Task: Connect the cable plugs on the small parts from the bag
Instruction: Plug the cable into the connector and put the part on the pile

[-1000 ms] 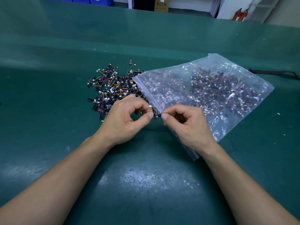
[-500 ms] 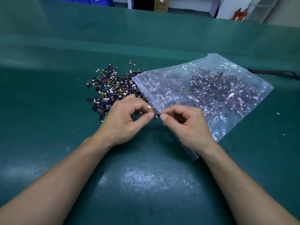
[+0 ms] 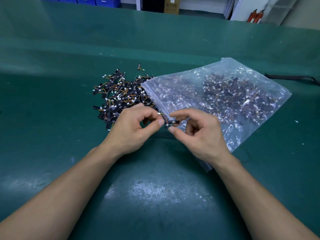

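A: Nearest first, go.

B: Two bare forearms over the green table (image 3: 155, 196). The left hand (image 3: 133, 130) pinches the left end of the small part (image 3: 173, 121) between thumb and forefinger, other fingers curled.

A: Right?

B: The right hand (image 3: 202, 135) is just right of it. Thumb and forefinger are parted, one above the strip and one below, with a gap to each. It holds nothing.

A: Where's the part?

B: Up off the table between both hands, at the bag's near-left edge. It's a black strip with a short wire looping to a white plug (image 3: 158, 113) by the left forefinger. Can't tell if it's plugged.

A: Farther?

B: The clear bag (image 3: 225, 94) lies flat on the right, full of the same parts. The pile of loose parts (image 3: 121, 96) sits left of it, against its mouth, with a stray part (image 3: 139, 67) just beyond. There's a black strap (image 3: 290, 77) far right. Blue bins (image 3: 86, 0), a cardboard box (image 3: 171, 6) and red extinguishers (image 3: 254, 15) are past the far edge.
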Demonstrator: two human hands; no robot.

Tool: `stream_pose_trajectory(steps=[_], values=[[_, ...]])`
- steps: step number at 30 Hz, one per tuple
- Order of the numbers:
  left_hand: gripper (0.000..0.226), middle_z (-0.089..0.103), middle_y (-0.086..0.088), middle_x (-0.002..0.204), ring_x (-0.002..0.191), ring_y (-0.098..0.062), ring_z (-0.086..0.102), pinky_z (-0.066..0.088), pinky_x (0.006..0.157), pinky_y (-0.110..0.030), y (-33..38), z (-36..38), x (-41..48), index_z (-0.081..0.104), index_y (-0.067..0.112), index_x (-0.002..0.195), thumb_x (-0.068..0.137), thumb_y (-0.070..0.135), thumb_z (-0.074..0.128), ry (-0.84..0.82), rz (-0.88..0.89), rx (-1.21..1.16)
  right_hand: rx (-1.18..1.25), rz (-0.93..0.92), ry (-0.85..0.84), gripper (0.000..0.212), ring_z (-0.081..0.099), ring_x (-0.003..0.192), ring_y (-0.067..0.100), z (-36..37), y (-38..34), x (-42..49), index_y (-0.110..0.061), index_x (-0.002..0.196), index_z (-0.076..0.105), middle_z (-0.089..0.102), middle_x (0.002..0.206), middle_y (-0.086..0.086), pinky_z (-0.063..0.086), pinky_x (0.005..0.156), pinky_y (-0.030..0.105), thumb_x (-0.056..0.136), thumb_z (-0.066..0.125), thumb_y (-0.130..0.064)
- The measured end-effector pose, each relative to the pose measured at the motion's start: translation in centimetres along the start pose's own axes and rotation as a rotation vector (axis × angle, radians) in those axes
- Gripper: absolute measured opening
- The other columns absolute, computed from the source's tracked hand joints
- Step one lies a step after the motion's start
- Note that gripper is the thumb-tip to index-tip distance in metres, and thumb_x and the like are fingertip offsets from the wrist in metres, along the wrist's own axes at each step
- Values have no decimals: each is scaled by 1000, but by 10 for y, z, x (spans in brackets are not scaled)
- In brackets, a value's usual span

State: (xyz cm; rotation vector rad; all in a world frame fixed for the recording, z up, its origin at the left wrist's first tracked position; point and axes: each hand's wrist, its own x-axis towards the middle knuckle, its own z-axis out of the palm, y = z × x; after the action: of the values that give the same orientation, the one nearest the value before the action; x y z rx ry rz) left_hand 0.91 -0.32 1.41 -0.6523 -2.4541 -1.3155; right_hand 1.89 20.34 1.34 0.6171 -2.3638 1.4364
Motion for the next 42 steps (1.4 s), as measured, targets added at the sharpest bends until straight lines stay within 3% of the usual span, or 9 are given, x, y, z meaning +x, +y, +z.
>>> stream_pose_trajectory(steps=[6, 11, 14, 17, 20, 27, 33, 42], values=[[13, 65, 24, 78, 74, -7, 56, 38, 69, -12, 4, -2, 1, 66, 38, 81, 88, 27, 67, -22, -19, -51, -86, -80, 44, 12, 47, 51, 9, -1, 3, 2, -17, 94, 79, 69, 84, -9, 36, 59, 11, 84, 82, -10], [8, 69, 13, 78, 80, -15, 60, 44, 71, -20, 6, -4, 0, 71, 33, 84, 85, 38, 64, 3, 18, -59, -83, -71, 53, 2, 59, 64, 8, -3, 3, 2, -14, 88, 78, 70, 81, -11, 41, 61, 16, 87, 80, -14], [4, 69, 10, 76, 78, -17, 60, 46, 70, -24, 8, -3, 0, 72, 27, 84, 85, 31, 71, -12, 62, -29, -78, -69, 47, 2, 57, 63, -2, -3, 1, 2, -13, 86, 78, 65, 79, -21, 36, 61, 8, 85, 80, -13], [7, 68, 9, 75, 75, -16, 58, 45, 70, -27, 7, -2, 0, 71, 23, 81, 86, 18, 73, 17, 103, 13, -65, -57, 38, 3, 52, 55, 3, -2, 0, 1, -19, 87, 78, 63, 76, -24, 34, 58, 6, 85, 80, -17], [7, 68, 9, 75, 73, -17, 56, 45, 68, -27, 5, -2, 0, 71, 19, 80, 86, 16, 73, 38, 122, 46, -41, -15, 48, 11, 48, 50, 10, -1, 0, 1, -30, 90, 75, 66, 78, -21, 35, 56, 9, 83, 81, -24], [5, 68, 8, 78, 77, -16, 57, 46, 70, -28, 4, -2, 0, 72, 21, 83, 86, 18, 73, 11, 127, 24, -37, 16, 20, 5, 46, 52, 6, -1, 3, 1, -22, 81, 75, 64, 72, -20, 34, 56, 9, 85, 76, -24], [9, 67, 9, 75, 75, -15, 56, 45, 70, -25, 4, -2, 0, 70, 23, 80, 87, 17, 73, 32, 134, 37, -5, 34, 14, 4, 45, 51, 7, -1, 0, 1, -29, 85, 75, 67, 76, -17, 34, 56, 11, 86, 76, -25], [9, 66, 16, 76, 76, -12, 56, 43, 72, -21, 5, -2, 0, 69, 27, 81, 86, 20, 72, 11, 110, 24, -28, 32, 7, 4, 46, 52, 7, 0, 2, 1, -21, 83, 74, 65, 73, -16, 35, 57, 11, 87, 74, -22]])
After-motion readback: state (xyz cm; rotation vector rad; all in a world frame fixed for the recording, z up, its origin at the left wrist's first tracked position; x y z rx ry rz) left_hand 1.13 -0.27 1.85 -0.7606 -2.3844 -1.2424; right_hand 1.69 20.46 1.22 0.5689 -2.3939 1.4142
